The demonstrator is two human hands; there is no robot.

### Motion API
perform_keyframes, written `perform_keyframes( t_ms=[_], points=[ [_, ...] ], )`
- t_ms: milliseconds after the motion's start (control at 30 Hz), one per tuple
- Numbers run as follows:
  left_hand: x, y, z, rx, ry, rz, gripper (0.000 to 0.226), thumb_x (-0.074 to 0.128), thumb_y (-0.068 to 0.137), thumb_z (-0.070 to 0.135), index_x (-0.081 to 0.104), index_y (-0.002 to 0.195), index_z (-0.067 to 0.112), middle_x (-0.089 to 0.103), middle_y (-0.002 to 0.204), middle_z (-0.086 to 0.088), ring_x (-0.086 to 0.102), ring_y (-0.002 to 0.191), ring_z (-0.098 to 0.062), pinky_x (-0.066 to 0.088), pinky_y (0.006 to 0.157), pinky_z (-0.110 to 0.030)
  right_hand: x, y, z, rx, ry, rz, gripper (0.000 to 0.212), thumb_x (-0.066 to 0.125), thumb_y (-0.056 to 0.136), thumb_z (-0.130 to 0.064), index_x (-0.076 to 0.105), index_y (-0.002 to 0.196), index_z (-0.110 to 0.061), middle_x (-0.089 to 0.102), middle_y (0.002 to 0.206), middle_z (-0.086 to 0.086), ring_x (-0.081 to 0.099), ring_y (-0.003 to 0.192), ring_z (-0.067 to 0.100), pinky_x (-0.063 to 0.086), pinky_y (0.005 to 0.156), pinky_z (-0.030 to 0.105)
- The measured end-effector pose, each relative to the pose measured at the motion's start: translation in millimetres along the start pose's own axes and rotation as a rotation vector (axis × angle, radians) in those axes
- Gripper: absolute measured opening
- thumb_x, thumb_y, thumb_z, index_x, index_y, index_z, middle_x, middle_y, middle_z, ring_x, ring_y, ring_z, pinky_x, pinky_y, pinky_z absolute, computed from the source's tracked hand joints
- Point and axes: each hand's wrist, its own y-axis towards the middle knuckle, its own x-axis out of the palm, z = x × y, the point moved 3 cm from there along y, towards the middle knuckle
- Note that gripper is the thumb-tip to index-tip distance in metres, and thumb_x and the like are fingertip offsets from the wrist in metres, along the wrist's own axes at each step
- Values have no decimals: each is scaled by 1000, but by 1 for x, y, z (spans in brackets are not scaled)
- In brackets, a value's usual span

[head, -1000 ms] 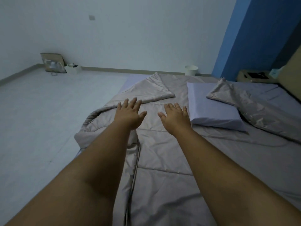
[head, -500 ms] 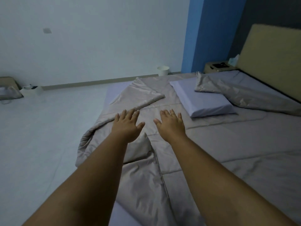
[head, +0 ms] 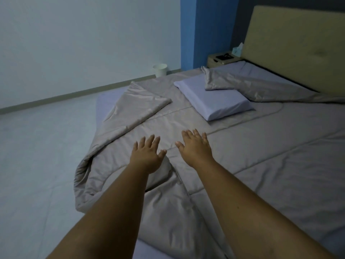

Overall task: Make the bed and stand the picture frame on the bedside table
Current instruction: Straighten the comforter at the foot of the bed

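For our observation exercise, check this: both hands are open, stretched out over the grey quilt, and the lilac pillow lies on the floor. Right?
One detail is wrong: the head view shows the lilac pillow on top of the grey quilt on the bed, not on the floor. The left hand and right hand are open over the quilt.

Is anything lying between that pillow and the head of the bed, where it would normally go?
Yes: a folded-back flap of the grey quilt lies between the pillow and the headboard, overlapping the pillow's far edge.
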Motion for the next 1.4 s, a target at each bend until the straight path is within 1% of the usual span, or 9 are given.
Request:
perform_keyframes(
  t_ms=[300,633,733,833,1033,1133,1233,1300,1400],
  points=[
    [52,68,-34,75,14,-100,64,16,95,56,1,151,29,-4,161,4,-5,149,-23,0,121,-45,66,43,-5,100,25,-68,61,22,98,-49,14,149,-16,16,159,3,5,147,22,1,118,45],
    [158,153,-66,262,26,-206,66,21,95,55,-3,151,28,-1,162,0,0,149,-27,4,120,-45,178,79,8,355,50,-44,60,23,98,-48,15,149,-18,16,159,1,5,147,20,1,119,44],
    [176,158,-66,285,-64,-197,64,35,96,41,8,151,20,21,158,-8,23,144,-31,21,117,-44,200,78,8,395,68,-52,58,25,98,-47,16,149,-19,17,159,-1,6,147,19,0,119,43],
    [183,155,-63,274,-220,-179,49,40,96,27,32,143,14,40,145,-13,45,128,-33,39,104,-43,216,73,9,411,79,-80,57,25,99,-45,16,149,-19,16,159,-1,6,147,19,1,119,42],
    [167,145,-62,288,-483,-250,33,44,93,18,49,125,13,55,130,-15,52,116,-31,40,97,-34,219,63,-6,349,168,-160,56,32,99,-38,13,150,-26,12,159,-6,5,147,14,4,119,37],
    [148,136,-66,308,-542,-343,32,48,93,18,51,124,13,58,127,-15,53,116,-30,39,92,-29,199,59,-20,347,224,-176,51,39,97,-36,29,145,-20,22,157,2,15,145,18,15,116,35],
    [130,124,-69,272,-587,-471,35,47,93,22,51,126,14,56,131,-15,51,118,-31,41,98,-35,178,46,-32,422,322,-195,33,45,95,-34,50,121,-15,46,140,14,45,126,30,37,100,37],
    [118,113,-69,243,-609,-524,38,43,95,30,51,129,15,52,136,-16,49,122,-32,39,103,-39,165,32,-43,454,377,-206,25,43,95,-33,49,109,-13,59,119,16,55,105,32,44,86,38],
    [103,91,-68,208,-615,-578,49,32,99,42,44,138,14,41,147,-16,40,133,-34,32,109,-41,149,7,-60,471,391,-213,26,41,97,-34,47,110,-13,60,114,19,57,99,32,44,81,37]
  ],
)
